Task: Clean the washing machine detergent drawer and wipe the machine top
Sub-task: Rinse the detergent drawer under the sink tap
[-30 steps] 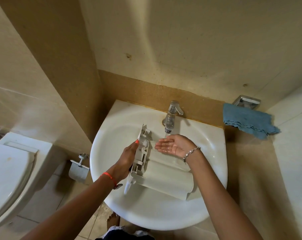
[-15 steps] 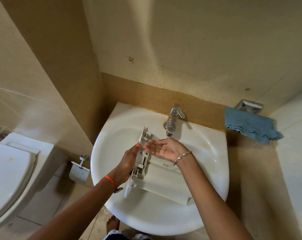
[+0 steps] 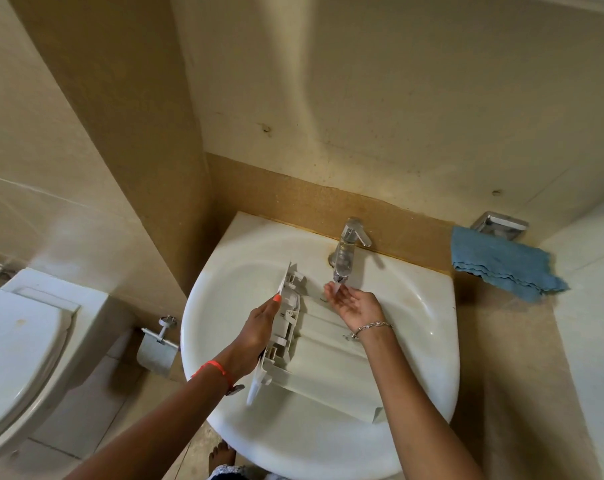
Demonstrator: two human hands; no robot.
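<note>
The white detergent drawer point(image 3: 323, 355) lies across the basin of the white sink point(image 3: 224, 299), its front panel to the left and standing on edge. My left hand point(image 3: 259, 327) grips that front panel from the left side. My right hand point(image 3: 354, 303) is cupped palm up, fingers apart, right under the spout of the chrome tap point(image 3: 345, 258), just above the drawer's far end. A thin stream of water seems to fall onto its fingertips.
A blue cloth point(image 3: 501, 261) hangs from a chrome holder point(image 3: 499, 225) on the right wall. A white toilet point(image 3: 19, 348) stands at the left, with a toilet paper roll point(image 3: 155, 353) on the wall between it and the sink.
My right hand has moved away from me and a little right, from over the drawer to directly under the tap spout. My left hand keeps its hold on the drawer.
</note>
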